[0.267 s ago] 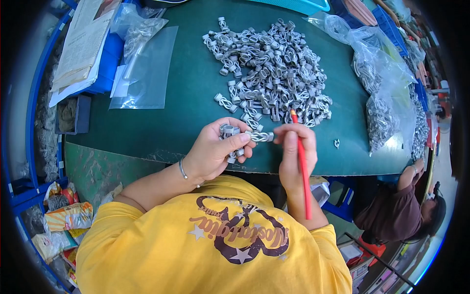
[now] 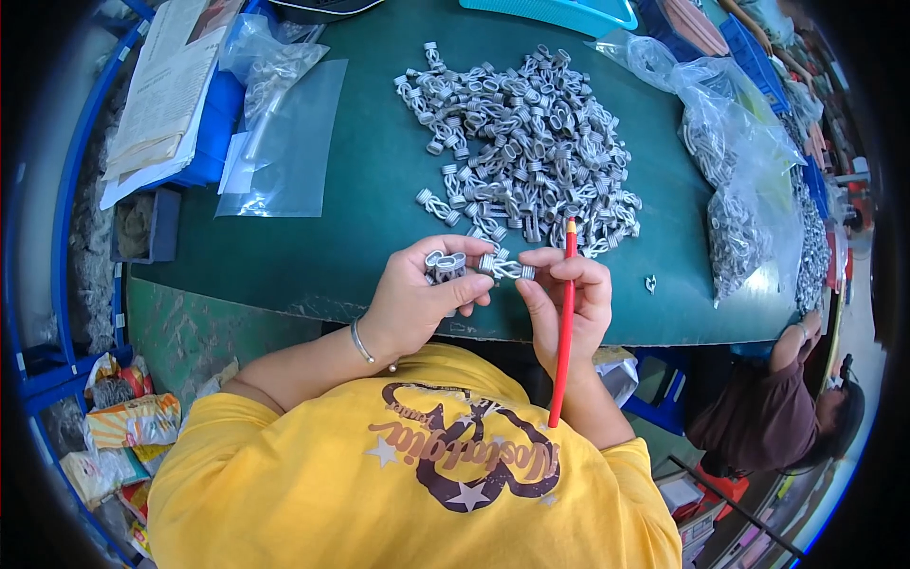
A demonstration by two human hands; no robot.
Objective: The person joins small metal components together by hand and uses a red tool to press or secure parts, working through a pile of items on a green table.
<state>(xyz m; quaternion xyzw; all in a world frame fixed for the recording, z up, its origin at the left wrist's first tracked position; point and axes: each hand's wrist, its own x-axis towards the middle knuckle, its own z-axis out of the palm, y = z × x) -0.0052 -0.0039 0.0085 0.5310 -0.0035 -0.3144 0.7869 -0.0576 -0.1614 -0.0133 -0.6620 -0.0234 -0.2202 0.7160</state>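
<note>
Several small grey twisted metal pieces are bunched in my left hand, whose fingers curl around them. Another twisted metal piece lies crosswise between my two hands. Its left end is at my left thumb and fingertips; the thumb and forefinger of my right hand pinch its right end. Tucked between the right fingers is a long red pencil-like stick with a yellowish tip pointing away from me. Beyond both hands, a big heap of the same metal pieces spreads over the green tabletop.
Filled clear plastic bags stand on the right of the table. To the left are a flat clear bag, a blue bin and newspapers. A turquoise basket sits at the far edge. Another person works at right.
My right thumb and forefinger have closed on the end of the metal piece. The red stick's near end has swung left. My left hand keeps its bunch.
</note>
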